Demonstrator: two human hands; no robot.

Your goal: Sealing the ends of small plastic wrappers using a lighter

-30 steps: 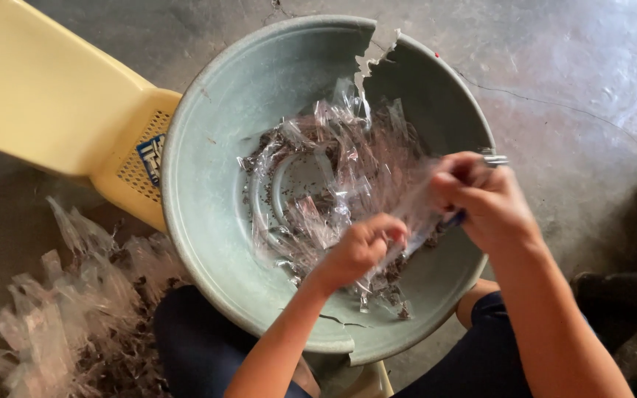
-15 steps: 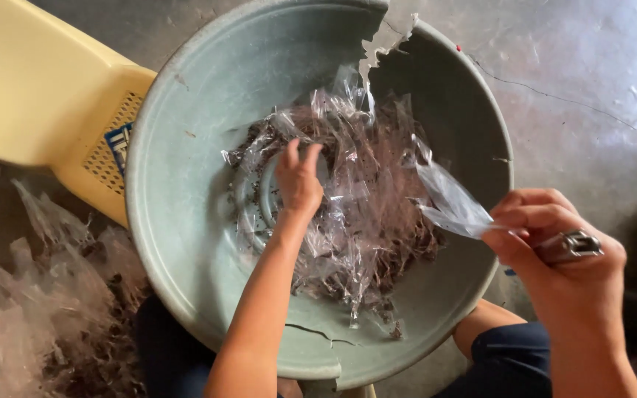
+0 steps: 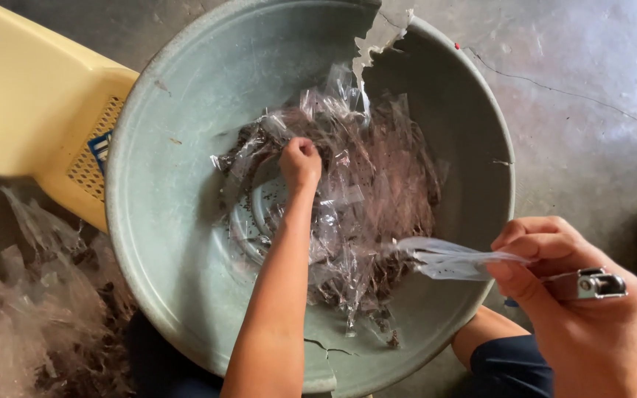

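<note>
A large pale green plastic basin (image 3: 178,221) with a cracked rim sits on the floor between my knees. A heap of clear plastic bags (image 3: 377,184) with dark bits lies in it. My left hand (image 3: 300,163) reaches into the heap, fingers closed on the plastic near the middle. Over the basin's right rim, my right hand (image 3: 569,302) pinches one flat clear bag (image 3: 451,259) and also holds a small metal stapler (image 3: 591,284).
A yellow plastic stool (image 3: 31,110) stands at the upper left, touching the basin. A pile of clear bags (image 3: 31,324) lies on the floor at the lower left. Grey concrete floor (image 3: 591,96) stretches to the right.
My left hand has pushed deeper into the heap and closed on the plastic. My right hand has pulled one bag out to the right, away from the heap.
</note>
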